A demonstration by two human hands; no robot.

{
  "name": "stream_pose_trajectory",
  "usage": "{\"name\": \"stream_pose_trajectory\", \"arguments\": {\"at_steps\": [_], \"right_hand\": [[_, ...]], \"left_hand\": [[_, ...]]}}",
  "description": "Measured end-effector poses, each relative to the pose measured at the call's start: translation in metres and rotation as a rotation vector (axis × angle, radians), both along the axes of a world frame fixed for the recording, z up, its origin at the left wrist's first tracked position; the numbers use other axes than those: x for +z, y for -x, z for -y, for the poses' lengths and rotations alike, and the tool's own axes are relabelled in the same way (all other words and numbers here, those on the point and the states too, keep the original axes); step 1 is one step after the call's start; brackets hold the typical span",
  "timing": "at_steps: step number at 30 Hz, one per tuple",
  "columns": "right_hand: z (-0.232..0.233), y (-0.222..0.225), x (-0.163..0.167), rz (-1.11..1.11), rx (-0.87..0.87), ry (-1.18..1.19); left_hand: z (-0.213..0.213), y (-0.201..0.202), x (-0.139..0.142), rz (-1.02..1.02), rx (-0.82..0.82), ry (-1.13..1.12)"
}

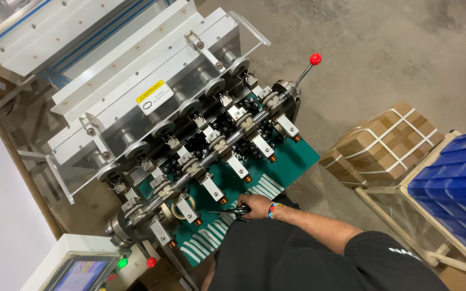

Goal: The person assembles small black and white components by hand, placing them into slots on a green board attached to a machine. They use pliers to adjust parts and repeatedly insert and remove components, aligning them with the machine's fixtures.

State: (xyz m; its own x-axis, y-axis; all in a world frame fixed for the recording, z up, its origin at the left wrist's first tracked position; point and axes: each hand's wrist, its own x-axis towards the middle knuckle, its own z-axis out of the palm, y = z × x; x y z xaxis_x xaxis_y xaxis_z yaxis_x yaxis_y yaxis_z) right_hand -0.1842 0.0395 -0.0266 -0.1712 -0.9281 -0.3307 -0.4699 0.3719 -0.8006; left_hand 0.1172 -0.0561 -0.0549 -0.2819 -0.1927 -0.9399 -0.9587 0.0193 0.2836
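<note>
Your right hand [255, 206] was closed around the black handles of a pair of scissors [232, 211], blades pointing left over the green bench top [292, 161] with its white stripes, just beside the row of silver metal feed heads with copper-coloured tips [227, 161]. A beaded band sat on that wrist. Your left hand was out of view, so I cannot tell whether it held anything. To my eye you were at the trimming step, with the scissors brought up close to the nearest head. The next move would call for a small, steady snip right at the tip, keeping the blades clear of the grey steel shaft [211, 156] and the red-knobbed lever [309, 63]. A strapped cardboard box [386, 141] sat on the floor, well apart.
</note>
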Motion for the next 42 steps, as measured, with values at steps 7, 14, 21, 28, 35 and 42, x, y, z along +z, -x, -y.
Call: {"name": "stream_pose_trajectory", "arguments": {"at_steps": [7,14,21,28,35,42], "right_hand": [[-0.007,0.05,0.002,0.017,0.066,0.012],[-0.021,0.099,0.008,0.005,0.099,0.145],[-0.034,0.166,0.031,-0.019,0.201,-0.082],[-0.061,0.25,0.072,-0.062,0.35,-0.145],[-0.07,0.314,0.164,0.043,0.427,-0.184],[-0.055,0.391,0.286,0.133,0.286,-0.016]], "left_hand": [[-0.022,0.034,0.013,0.022,0.067,0.006],[-0.053,0.052,0.038,0.057,0.171,0.026],[-0.068,0.091,0.052,0.059,0.237,0.123],[-0.063,0.151,0.042,0.005,0.113,0.308],[-0.035,0.209,0.102,-0.213,-0.103,0.303],[0.018,0.324,0.241,-0.795,-0.054,0.353]]}}
